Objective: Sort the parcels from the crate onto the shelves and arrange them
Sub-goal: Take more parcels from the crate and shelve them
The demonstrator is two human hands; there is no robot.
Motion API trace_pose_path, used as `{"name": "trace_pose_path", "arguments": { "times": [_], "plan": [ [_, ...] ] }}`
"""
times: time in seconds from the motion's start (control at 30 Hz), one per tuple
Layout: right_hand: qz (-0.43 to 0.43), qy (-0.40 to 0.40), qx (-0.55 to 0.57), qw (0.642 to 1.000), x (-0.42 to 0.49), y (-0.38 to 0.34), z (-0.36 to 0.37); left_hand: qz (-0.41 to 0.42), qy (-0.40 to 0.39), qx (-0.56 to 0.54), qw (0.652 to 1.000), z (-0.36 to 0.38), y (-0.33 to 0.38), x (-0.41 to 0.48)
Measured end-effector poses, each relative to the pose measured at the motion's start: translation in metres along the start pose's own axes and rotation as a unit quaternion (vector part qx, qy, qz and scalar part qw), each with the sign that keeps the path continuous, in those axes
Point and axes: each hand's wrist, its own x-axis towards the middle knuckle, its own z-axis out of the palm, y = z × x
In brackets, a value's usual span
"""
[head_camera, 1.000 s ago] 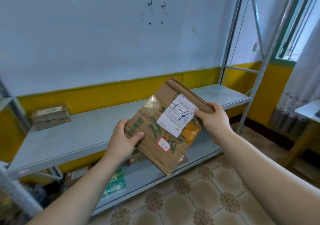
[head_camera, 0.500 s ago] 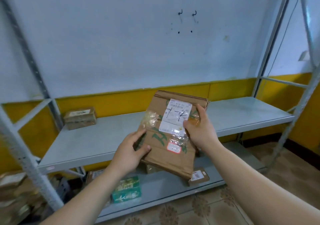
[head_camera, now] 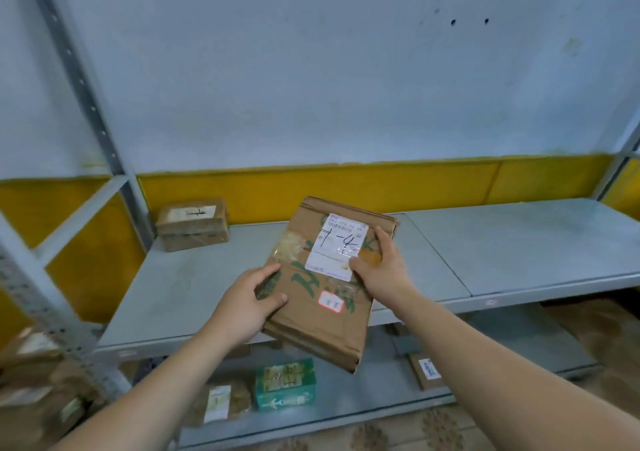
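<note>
Both our hands hold one flat brown parcel [head_camera: 322, 315] in the air, over the front of the middle shelf [head_camera: 519, 249]. Our left hand [head_camera: 247, 306] grips its left edge, our right hand [head_camera: 379, 270] its right edge. Its long side points away from us, toward the shelf.

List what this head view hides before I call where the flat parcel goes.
- The crate: out of frame in the head view.
- The label on the flat parcel: print too small; the right hand covers its lower corner.
- The lower shelf behind the parcel: hidden by it and both forearms.
- The cartons at bottom left: blurred, cut by the edge.
</note>
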Motion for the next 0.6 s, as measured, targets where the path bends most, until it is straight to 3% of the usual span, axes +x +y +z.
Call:
{"name": "trace_pose_path", "arguments": {
  "times": [0.23, 0.47, 0.53, 0.6],
  "plan": [
    [0.048, -0.078, -0.018, 0.996, 0.065, 0.007, 0.073, -0.077, -0.022, 0.018, 0.997, -0.028, -0.057, 0.053],
    [0.044, -0.101, -0.044, 0.993, 0.153, 0.008, 0.110, -0.144, 0.000, 0.000, 0.990, -0.028, -0.081, 0.125],
    [0.014, -0.113, -0.099, 0.989, 0.178, 0.005, 0.112, -0.153, 0.007, -0.003, 0.988, -0.027, -0.081, 0.149],
    [-0.048, -0.107, -0.227, 0.967, 0.199, -0.005, 0.113, -0.164, 0.015, -0.002, 0.986, -0.027, -0.082, 0.172]
  ]
}}
